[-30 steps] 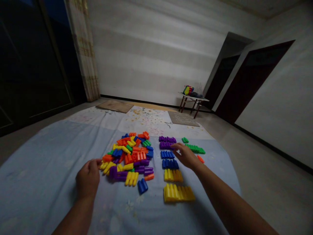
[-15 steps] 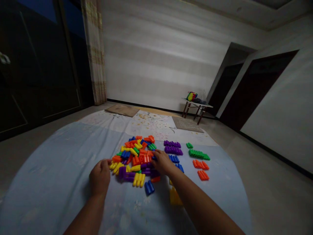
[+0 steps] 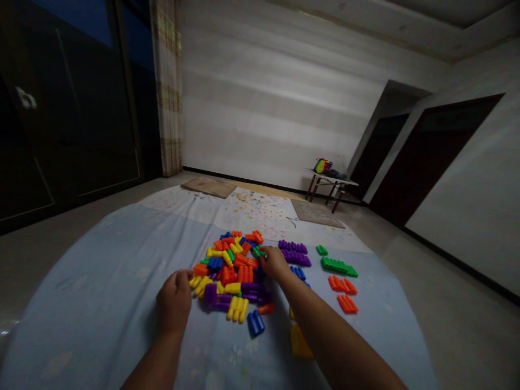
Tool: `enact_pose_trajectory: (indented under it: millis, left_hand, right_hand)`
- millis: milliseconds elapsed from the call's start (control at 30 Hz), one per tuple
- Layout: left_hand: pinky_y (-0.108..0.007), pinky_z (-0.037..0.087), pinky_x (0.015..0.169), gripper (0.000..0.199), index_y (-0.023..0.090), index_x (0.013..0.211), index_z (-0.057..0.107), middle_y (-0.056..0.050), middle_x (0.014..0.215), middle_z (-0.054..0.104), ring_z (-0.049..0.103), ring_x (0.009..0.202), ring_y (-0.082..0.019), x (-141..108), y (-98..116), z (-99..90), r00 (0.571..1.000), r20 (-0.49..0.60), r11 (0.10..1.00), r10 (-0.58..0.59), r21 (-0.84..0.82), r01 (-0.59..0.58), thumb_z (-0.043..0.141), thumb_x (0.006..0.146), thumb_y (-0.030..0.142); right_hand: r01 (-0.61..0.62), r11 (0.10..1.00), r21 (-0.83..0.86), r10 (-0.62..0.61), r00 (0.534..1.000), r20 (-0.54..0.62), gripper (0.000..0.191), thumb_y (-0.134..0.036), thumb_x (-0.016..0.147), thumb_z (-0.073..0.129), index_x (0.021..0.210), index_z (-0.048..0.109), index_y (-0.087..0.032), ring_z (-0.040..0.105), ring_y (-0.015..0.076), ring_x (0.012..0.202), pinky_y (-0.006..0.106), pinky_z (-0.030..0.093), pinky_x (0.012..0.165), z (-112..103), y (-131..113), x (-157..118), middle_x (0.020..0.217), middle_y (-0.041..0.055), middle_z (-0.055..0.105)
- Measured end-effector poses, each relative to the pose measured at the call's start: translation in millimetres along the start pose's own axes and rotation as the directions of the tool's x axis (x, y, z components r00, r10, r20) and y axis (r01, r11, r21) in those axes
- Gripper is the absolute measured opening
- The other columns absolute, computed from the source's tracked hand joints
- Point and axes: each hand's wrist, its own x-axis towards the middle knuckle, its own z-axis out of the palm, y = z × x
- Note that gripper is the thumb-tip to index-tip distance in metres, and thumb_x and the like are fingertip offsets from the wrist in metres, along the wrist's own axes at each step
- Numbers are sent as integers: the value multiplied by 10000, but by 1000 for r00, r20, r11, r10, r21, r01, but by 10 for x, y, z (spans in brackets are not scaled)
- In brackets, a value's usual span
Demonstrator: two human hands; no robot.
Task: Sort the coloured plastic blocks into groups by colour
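A loose heap of plastic building blocks in orange, yellow, blue, green and purple lies mid-table. My right hand (image 3: pixel 275 264) reaches to the heap's right side, its fingertips closed on a green building block (image 3: pixel 257 251). At the heap's left edge my left hand (image 3: pixel 174 299) rests with fingers curled, beside an orange block (image 3: pixel 200 269) and a yellow block (image 3: pixel 202 286); whatever is inside it is hidden. In front of the heap are a yellow three-tube block (image 3: pixel 238 309) and a blue block (image 3: pixel 255 323).
Right of the heap stand sorted rows: purple blocks (image 3: pixel 296 257), blue blocks (image 3: pixel 298 272), a green row (image 3: pixel 338 266), orange blocks (image 3: pixel 347 304). My right forearm partly covers a yellow block (image 3: pixel 299 342). A patterned cloth (image 3: pixel 101 281) covers the table. Farther back stands a small table (image 3: pixel 333 178).
My right hand has moved from the blue and orange blocks slightly up and away to the green block. My left hand stays at the heap's edge. The whole view has shifted slightly.
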Motion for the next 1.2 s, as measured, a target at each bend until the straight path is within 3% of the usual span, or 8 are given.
enact_pose_trajectory:
  millis: [267,600,833,1000,1133,1200]
  left_hand:
    - [-259,456,660,304,207,758,605,-37,795,667,610,749,-180,-6,7,-2,1000,17,1000,-19,-23,19,343,770,361]
    - [-241,466,578,282,205,770,607,-43,784,655,607,729,-179,-7,22,3,999,24,999,-26,-43,27,354,772,330]
    - [-250,461,627,293,201,776,615,-43,800,664,605,743,-178,-17,38,-9,1000,11,1000,-15,-20,15,352,776,332]
    - [-256,458,647,304,205,776,615,-39,798,671,611,751,-181,-10,15,5,1000,6,1000,-3,-12,3,347,785,348]
    - [-263,459,691,284,211,755,606,-37,806,672,614,781,-186,-10,6,0,1000,1,1000,11,-6,-11,353,782,338]
    - [-267,459,693,279,211,754,603,-40,809,672,615,784,-189,-4,2,2,1000,0,1000,13,-7,-13,353,780,334]
  right_hand:
    - [-131,989,75,128,991,34,365,-209,790,493,1144,578,-197,596,216,963,284,420,767,185,44,293,1035,80,668]
    - [-51,966,255,27,995,97,241,-300,805,512,962,642,-171,610,150,766,212,402,621,188,-105,217,855,34,678]
    - [-51,948,314,4,989,149,397,-397,770,593,1100,576,-177,603,149,765,217,413,616,137,-166,96,908,37,667]
    - [29,942,333,-115,963,242,421,-551,694,628,915,660,-194,591,149,751,219,409,609,-43,-231,-74,831,2,660]
    - [161,948,274,-238,931,277,655,-570,563,720,1116,604,-239,585,209,900,275,431,728,-136,-291,-231,1027,31,638]
    - [252,941,224,-310,909,279,682,-514,525,766,1132,599,-252,576,223,921,284,431,748,-128,-308,-285,1066,43,623]
